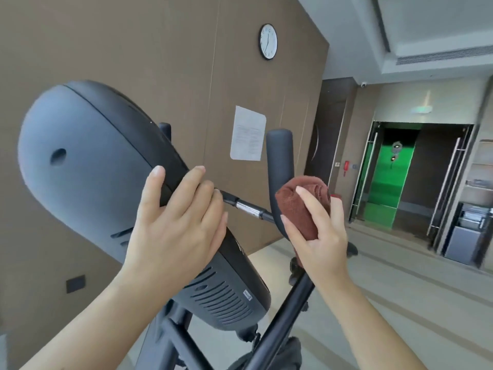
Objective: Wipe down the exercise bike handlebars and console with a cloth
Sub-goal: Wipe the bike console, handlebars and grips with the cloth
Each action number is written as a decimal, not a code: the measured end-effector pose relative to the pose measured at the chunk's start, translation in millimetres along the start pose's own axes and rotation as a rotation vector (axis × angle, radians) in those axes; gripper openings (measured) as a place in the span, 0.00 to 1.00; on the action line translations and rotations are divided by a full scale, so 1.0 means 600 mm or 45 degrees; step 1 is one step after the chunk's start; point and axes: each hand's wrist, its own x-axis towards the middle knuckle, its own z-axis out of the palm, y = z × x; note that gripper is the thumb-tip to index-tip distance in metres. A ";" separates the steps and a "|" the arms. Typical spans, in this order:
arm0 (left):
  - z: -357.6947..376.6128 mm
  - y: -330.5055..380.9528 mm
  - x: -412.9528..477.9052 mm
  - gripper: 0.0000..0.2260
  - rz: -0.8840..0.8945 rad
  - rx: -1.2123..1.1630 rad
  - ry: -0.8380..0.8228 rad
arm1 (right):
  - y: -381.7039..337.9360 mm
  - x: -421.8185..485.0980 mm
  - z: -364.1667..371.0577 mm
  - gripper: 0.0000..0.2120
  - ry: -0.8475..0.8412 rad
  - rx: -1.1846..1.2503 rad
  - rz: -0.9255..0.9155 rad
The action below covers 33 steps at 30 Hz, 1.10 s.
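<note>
Cloth (pixel 301 206) in right hand (pixel 322 244) on handlebar (pixel 280 156), left hand (pixel 178 225) gripping console (pixel 88 177)

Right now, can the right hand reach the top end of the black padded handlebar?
Probably yes: the right hand holds the brown terry cloth on that black padded handlebar lower down; nothing blocks the top.

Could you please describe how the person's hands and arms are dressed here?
The left arm and right arm are bare to the frame's edge: no sleeves show. The left hand and right hand wear no gloves, rings, watch or bracelet. The fingernails are fairly long and look unpainted.
</note>
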 end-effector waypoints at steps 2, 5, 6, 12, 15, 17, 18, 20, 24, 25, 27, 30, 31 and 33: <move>-0.001 0.000 -0.004 0.11 0.024 0.007 -0.014 | -0.001 0.010 -0.012 0.22 -0.057 -0.026 0.002; 0.001 0.000 -0.003 0.09 0.041 0.027 0.005 | -0.027 0.058 -0.007 0.22 0.036 -0.011 -0.043; 0.003 0.001 -0.003 0.09 0.043 0.027 0.005 | -0.039 0.075 0.003 0.22 0.064 -0.027 -0.067; 0.009 0.001 -0.010 0.11 0.066 0.054 0.021 | -0.061 0.085 0.031 0.19 -0.009 -0.443 -0.186; 0.009 -0.001 -0.010 0.10 0.089 0.062 0.035 | -0.039 0.031 0.008 0.21 -0.123 -0.390 -0.160; 0.008 0.000 -0.009 0.10 0.099 0.068 0.027 | -0.031 -0.007 -0.008 0.22 -0.206 -0.311 -0.096; 0.006 -0.001 -0.008 0.11 0.102 0.077 0.017 | -0.030 -0.019 -0.014 0.22 -0.246 -0.276 -0.053; 0.001 -0.003 -0.007 0.12 0.117 0.083 -0.017 | -0.033 -0.023 -0.025 0.22 -0.295 -0.226 0.025; -0.006 -0.008 -0.005 0.19 0.138 0.049 -0.093 | -0.069 0.046 -0.018 0.25 -0.136 -0.110 0.013; -0.006 -0.008 -0.006 0.21 0.137 0.038 -0.104 | -0.080 0.071 -0.010 0.25 -0.090 -0.122 -0.027; -0.006 -0.008 -0.007 0.26 0.136 0.005 -0.111 | -0.098 0.112 0.009 0.23 -0.042 -0.273 -0.121; -0.001 -0.010 -0.009 0.29 0.146 -0.015 -0.101 | -0.098 0.124 0.031 0.19 -0.050 -0.556 -0.264; 0.001 -0.011 -0.010 0.29 0.156 -0.014 -0.090 | -0.090 0.115 0.030 0.19 -0.055 -0.570 -0.285; 0.004 -0.013 -0.013 0.29 0.172 -0.005 -0.069 | -0.068 0.085 0.021 0.19 -0.057 -0.477 -0.269</move>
